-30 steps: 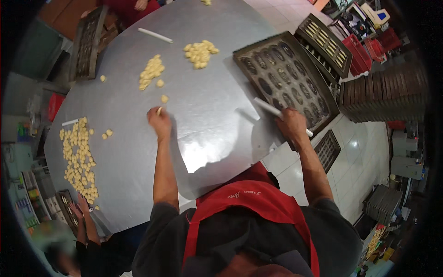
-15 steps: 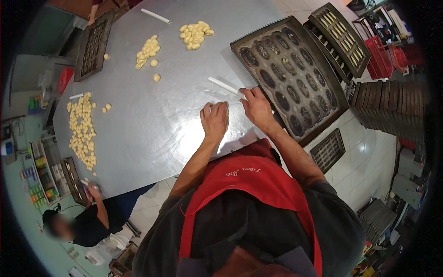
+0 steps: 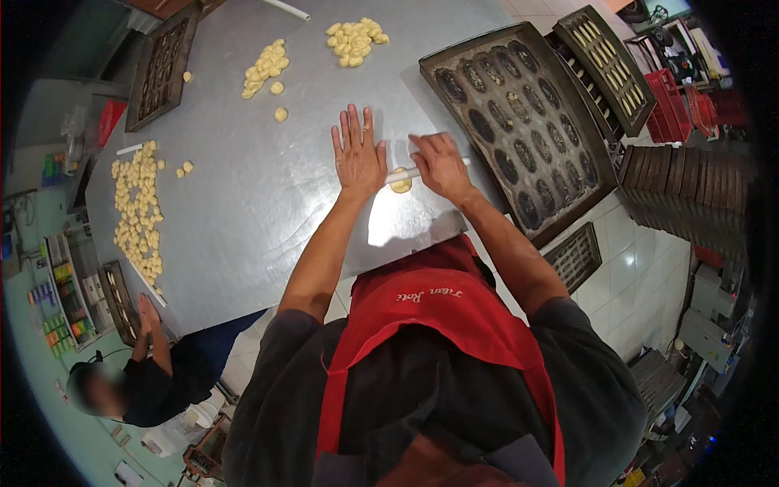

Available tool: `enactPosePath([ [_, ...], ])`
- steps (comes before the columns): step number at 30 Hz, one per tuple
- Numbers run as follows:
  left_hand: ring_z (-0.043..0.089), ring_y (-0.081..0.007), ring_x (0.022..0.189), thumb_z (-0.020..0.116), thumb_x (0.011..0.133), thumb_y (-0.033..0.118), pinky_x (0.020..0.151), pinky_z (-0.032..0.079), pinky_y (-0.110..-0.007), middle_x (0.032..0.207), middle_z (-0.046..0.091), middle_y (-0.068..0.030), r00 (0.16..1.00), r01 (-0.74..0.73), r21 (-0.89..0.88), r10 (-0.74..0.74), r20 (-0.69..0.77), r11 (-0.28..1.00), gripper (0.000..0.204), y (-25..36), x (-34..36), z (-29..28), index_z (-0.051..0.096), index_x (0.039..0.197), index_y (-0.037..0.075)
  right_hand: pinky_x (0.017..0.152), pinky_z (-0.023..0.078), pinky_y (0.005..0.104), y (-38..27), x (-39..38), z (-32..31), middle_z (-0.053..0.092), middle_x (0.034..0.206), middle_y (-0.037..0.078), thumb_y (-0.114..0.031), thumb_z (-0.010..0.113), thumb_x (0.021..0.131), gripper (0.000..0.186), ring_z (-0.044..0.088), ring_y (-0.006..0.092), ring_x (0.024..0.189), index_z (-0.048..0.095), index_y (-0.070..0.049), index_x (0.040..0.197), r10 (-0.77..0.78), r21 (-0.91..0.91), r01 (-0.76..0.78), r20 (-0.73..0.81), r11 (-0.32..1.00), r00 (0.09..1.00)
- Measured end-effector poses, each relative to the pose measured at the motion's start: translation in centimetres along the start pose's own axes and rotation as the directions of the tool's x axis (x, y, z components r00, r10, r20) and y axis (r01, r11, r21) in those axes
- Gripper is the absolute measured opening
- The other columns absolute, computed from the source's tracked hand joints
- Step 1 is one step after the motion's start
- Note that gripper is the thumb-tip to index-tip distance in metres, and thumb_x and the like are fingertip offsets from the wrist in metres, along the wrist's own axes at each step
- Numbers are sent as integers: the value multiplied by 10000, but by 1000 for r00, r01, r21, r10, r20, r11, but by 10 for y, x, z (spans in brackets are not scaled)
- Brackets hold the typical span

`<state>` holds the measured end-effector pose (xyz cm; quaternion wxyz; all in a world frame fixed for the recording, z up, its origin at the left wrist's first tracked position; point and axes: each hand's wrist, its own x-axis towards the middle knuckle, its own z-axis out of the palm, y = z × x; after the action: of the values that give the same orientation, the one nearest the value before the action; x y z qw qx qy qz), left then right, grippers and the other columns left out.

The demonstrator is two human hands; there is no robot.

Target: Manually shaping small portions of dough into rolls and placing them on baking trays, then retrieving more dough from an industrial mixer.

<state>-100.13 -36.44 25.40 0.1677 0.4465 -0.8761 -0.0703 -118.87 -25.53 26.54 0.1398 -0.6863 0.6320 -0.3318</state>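
A white rolling pin (image 3: pixel 412 172) lies across a small flattened piece of dough (image 3: pixel 401 187) near the table's front edge. My right hand (image 3: pixel 441 166) rests over the pin's right part, its fingers loosely bent around it. At the pin's left end my left hand (image 3: pixel 359 158) is stretched flat, fingers spread and pointing away from me. Whether the pin runs under that palm is hidden. Two small dough balls (image 3: pixel 281 114) sit farther left, below a heap of dough pieces (image 3: pixel 266 68). Another dough heap (image 3: pixel 355 40) lies beyond my hands.
The metal table (image 3: pixel 268 219) has a large moulded baking pan (image 3: pixel 519 122) at its right, with filled trays (image 3: pixel 604 69) beyond. At the left lie many dough balls (image 3: pixel 138 211), a dark mould tray (image 3: pixel 161 69), and a co-worker's hands (image 3: pixel 148 316). Stacked trays (image 3: pixel 682 195) stand far right.
My left hand has moved forward and flattened out. The pin has come down onto a piece of dough, with my right hand over it. The co-worker's hands have come together.
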Motion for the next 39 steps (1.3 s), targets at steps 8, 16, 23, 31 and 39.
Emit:
enactPosePath([
  [8,256,-370,1618,559,1049,365,1318,163,-540,1733,286,-238,894,-238,-100,258,367,966,760,41,-148,-21,316,1656,-21,952,465,507,-11,-108,8,692,1126,150,-213,806,878,342,605,382,1111,700,-74,1173,150,43,-161,180,986,972],
  [16,518,-425,1383,629,1005,203,1191,400,-493,1484,539,-255,995,-39,-203,57,84,978,567,48,-97,-12,511,1495,-57,1039,423,471,-19,-42,38,619,1362,132,-140,676,888,410,546,334,1265,668,-63,1291,136,-380,-134,-23,915,990],
  [23,512,-410,1397,639,1001,159,1199,404,-499,1499,517,-234,939,-232,-276,288,185,933,536,24,-172,-26,535,1481,-58,1024,452,457,-54,-98,36,641,1332,125,-132,676,849,452,580,335,1233,693,-30,1288,-132,-240,171,169,956,977],
  [31,606,-444,1123,695,891,83,997,496,-505,1185,638,-237,997,59,-470,-34,62,881,316,-27,-107,-28,635,1183,-21,1171,403,550,-64,-23,76,559,1469,244,-170,665,915,515,499,446,1376,598,-28,1405,121,-191,-124,-26,974,992],
  [39,580,-463,1208,789,928,312,1046,479,-535,1259,627,-239,885,389,-242,-434,-168,889,478,-188,37,-4,642,1245,-15,1237,291,605,-72,-6,47,462,1561,272,-455,668,998,767,414,493,1456,446,30,1550,78,-394,-50,54,918,996],
])
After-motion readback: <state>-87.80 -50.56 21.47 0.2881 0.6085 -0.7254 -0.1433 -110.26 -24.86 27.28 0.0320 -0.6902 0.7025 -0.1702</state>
